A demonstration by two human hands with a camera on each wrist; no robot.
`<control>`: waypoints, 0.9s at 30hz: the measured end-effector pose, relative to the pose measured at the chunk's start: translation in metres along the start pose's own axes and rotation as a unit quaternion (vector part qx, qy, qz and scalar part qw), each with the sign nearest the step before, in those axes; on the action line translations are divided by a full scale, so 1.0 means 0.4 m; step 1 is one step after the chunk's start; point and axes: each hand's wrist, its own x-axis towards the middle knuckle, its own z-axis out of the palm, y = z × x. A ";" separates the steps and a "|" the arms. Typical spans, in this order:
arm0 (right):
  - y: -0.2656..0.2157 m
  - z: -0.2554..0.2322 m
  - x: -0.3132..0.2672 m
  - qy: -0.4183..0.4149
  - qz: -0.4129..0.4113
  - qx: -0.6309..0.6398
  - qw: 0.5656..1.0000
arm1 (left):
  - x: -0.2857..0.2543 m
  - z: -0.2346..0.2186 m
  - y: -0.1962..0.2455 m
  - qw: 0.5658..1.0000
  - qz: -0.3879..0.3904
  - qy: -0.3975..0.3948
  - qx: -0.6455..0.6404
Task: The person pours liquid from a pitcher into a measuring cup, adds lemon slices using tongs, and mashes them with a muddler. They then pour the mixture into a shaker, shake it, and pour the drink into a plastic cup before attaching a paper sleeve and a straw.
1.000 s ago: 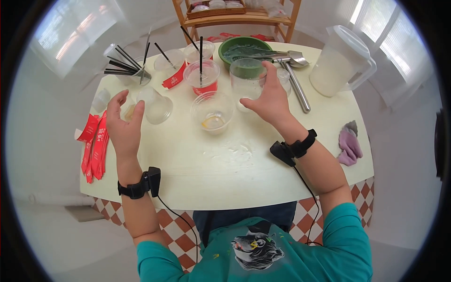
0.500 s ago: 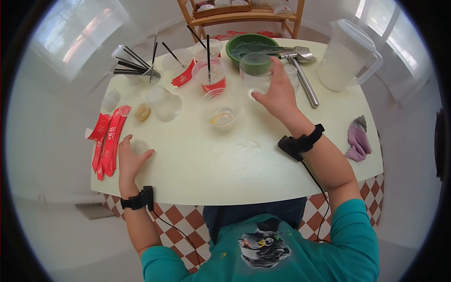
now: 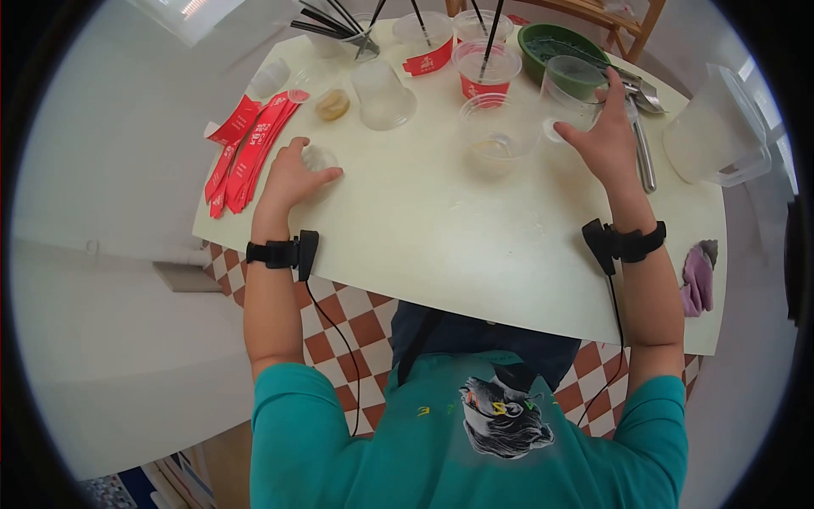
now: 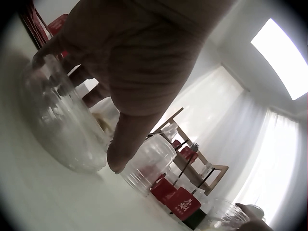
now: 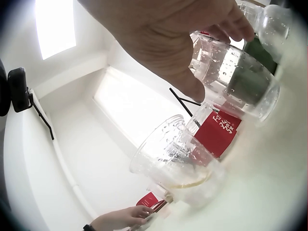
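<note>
At the left of the table my left hand [image 3: 287,180] curves its fingers and thumb around a low, round clear plastic container [image 3: 320,159]. In the left wrist view the thumb is right at the near edge of this container [image 4: 67,130]. My right hand [image 3: 607,142] holds a tall clear cup [image 3: 560,102] between thumb and fingers, and the right wrist view shows droplets on the cup [image 5: 231,77]. Between the hands stands a wide clear cup [image 3: 498,140] with a thin yellow slice low inside. Past the left hand lie a round brownish-yellow lump [image 3: 332,104] and an upturned clear cup [image 3: 383,100].
Red paper sleeves [image 3: 254,157] lie at the left edge. Red-sleeved cups [image 3: 486,78] with black straws stand at the back, near a green bowl [image 3: 538,47]. A metal-handled tool [image 3: 646,157], a clear pitcher [image 3: 712,127] and a purple cloth [image 3: 698,280] are at the right.
My left hand has come down and nearer the table's front-left, closing around the low clear container. The right hand keeps its place at the tall cup. The head view has swung left.
</note>
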 end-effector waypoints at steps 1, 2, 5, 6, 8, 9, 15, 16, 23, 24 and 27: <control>0.003 0.002 0.001 0.004 -0.006 -0.003 1.000 | 0.002 -0.001 -0.001 1.000 0.002 -0.002 -0.010; 0.005 0.004 0.002 0.001 -0.008 -0.002 1.000 | 0.006 0.000 -0.006 1.000 -0.002 -0.003 -0.010; 0.012 0.003 0.002 0.029 -0.036 0.001 0.999 | 0.014 0.007 -0.013 1.000 0.009 0.014 -0.014; 0.014 0.001 0.003 0.041 -0.057 0.000 0.998 | 0.017 0.009 -0.023 0.999 0.015 0.029 -0.015; 0.010 -0.010 0.003 0.059 -0.076 -0.006 0.995 | 0.017 -0.002 -0.024 0.998 0.030 0.044 -0.017; 0.002 -0.016 0.001 0.072 -0.088 0.004 0.993 | 0.013 -0.011 -0.025 0.996 0.040 0.075 -0.018; -0.035 -0.056 -0.013 0.127 -0.144 0.033 0.981 | -0.035 -0.082 0.132 0.978 0.141 0.128 -0.086; -0.040 -0.058 -0.016 0.136 -0.164 0.043 0.976 | -0.044 -0.084 0.177 0.971 0.180 0.120 -0.105; -0.067 -0.088 -0.037 0.155 -0.208 0.036 0.965 | -0.060 -0.006 0.480 0.911 0.381 0.064 -0.146; -0.069 -0.091 -0.037 0.150 -0.219 0.038 0.963 | -0.064 0.008 0.516 0.912 0.385 0.037 -0.137; -0.082 -0.098 -0.046 0.147 -0.211 0.049 0.965 | -0.052 0.040 0.553 0.916 0.382 0.010 -0.122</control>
